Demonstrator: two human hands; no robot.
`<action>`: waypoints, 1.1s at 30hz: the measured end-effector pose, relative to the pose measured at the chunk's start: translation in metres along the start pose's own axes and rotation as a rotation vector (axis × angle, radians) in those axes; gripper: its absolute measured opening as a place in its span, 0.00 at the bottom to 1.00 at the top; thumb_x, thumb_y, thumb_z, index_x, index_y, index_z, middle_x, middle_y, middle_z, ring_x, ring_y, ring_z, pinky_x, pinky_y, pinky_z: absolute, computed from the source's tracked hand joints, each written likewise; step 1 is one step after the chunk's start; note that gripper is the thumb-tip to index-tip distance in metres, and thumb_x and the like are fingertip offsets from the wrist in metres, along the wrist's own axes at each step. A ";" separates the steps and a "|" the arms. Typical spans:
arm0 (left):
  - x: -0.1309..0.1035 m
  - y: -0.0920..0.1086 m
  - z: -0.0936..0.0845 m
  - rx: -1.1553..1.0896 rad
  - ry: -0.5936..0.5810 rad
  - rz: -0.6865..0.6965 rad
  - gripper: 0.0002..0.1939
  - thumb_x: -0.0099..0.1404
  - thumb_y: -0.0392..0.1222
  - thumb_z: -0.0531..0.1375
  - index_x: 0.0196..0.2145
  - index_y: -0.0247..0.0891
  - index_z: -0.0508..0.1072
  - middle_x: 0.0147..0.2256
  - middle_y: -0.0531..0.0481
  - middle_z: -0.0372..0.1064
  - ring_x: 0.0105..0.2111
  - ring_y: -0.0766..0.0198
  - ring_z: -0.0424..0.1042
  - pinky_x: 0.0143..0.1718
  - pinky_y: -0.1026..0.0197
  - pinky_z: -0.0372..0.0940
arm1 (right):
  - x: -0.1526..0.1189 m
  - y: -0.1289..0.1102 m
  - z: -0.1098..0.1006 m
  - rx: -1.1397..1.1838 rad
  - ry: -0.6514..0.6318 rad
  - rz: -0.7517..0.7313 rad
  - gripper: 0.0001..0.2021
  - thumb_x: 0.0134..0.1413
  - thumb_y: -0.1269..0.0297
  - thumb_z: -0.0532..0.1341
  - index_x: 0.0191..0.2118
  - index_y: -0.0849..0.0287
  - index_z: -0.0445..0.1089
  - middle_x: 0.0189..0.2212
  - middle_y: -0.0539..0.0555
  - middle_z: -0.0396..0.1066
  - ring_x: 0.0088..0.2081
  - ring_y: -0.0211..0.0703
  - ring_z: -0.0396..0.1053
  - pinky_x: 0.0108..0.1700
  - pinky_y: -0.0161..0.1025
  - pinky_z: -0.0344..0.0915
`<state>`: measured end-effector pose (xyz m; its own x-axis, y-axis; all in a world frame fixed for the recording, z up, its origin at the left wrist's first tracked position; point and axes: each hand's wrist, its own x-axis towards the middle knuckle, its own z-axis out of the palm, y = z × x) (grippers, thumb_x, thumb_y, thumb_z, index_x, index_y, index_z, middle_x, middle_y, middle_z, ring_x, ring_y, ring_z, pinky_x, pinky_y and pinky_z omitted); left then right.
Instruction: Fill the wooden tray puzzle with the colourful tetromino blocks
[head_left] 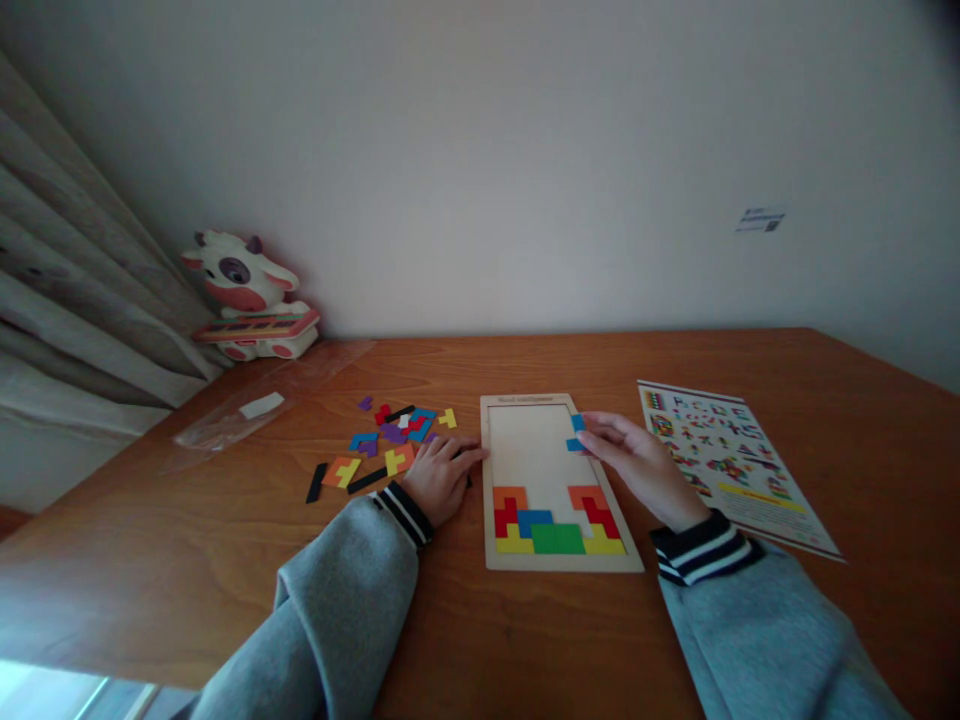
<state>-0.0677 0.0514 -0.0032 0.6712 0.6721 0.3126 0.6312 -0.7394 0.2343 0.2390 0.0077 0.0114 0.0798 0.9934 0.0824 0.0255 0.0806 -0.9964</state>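
A wooden puzzle board (525, 450) lies on the table, its lower part filled with orange, red, blue, yellow and green pieces; a small gap shows bare wood near the red piece on the right. Between the thumb and fingers of my right hand (641, 462) is a blue puzzle piece (577, 424), held over the board's upper right side. My left hand (442, 478) rests on the table with fingers stretched, a fingertip at the board's left edge. Just beyond it lie loose coloured puzzle pieces (395, 460), some overlapping and partly hidden by this hand.
A printed pattern sheet (750, 470) lies right of the board, partly behind my right hand. A clear plastic bag (225, 425) with a white label is at the left. Behind it stands a cow-shaped toy keyboard (259, 305) by the curtain (82, 270). The wall borders the table's back edge.
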 end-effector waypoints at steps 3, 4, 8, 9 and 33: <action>0.000 0.000 0.000 -0.004 0.007 0.001 0.24 0.64 0.29 0.52 0.56 0.43 0.70 0.54 0.45 0.68 0.50 0.53 0.65 0.53 0.46 0.62 | -0.005 -0.010 -0.001 -0.212 -0.183 0.007 0.18 0.52 0.48 0.67 0.42 0.56 0.76 0.37 0.55 0.78 0.38 0.45 0.75 0.43 0.44 0.72; 0.000 0.000 0.000 -0.004 0.009 -0.001 0.24 0.64 0.29 0.52 0.56 0.43 0.70 0.54 0.45 0.68 0.50 0.53 0.65 0.53 0.46 0.62 | -0.007 -0.013 -0.001 -0.283 -0.262 0.013 0.18 0.53 0.48 0.65 0.42 0.56 0.77 0.36 0.54 0.78 0.37 0.45 0.74 0.42 0.43 0.71; 0.000 0.001 0.000 -0.002 0.004 -0.001 0.24 0.64 0.29 0.52 0.56 0.43 0.70 0.53 0.45 0.68 0.50 0.54 0.65 0.53 0.47 0.62 | -0.013 -0.015 0.001 -0.495 -0.480 0.011 0.16 0.56 0.49 0.63 0.38 0.57 0.78 0.29 0.52 0.75 0.30 0.41 0.70 0.33 0.38 0.66; 0.001 0.001 0.000 -0.002 0.003 -0.002 0.24 0.64 0.29 0.52 0.56 0.43 0.70 0.54 0.45 0.68 0.50 0.54 0.65 0.53 0.47 0.62 | -0.014 -0.014 0.002 -0.537 -0.497 -0.016 0.15 0.56 0.49 0.63 0.36 0.57 0.78 0.28 0.52 0.74 0.29 0.40 0.68 0.31 0.38 0.65; 0.000 0.003 -0.001 0.000 -0.010 -0.024 0.24 0.64 0.29 0.52 0.56 0.43 0.70 0.54 0.45 0.68 0.50 0.53 0.65 0.53 0.46 0.62 | -0.015 -0.010 0.003 -0.706 -0.538 -0.094 0.14 0.59 0.53 0.61 0.33 0.56 0.77 0.29 0.52 0.74 0.29 0.41 0.69 0.32 0.38 0.63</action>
<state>-0.0663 0.0498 -0.0012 0.6599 0.6898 0.2980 0.6469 -0.7233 0.2418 0.2345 -0.0078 0.0201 -0.4275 0.9034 -0.0339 0.6307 0.2711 -0.7272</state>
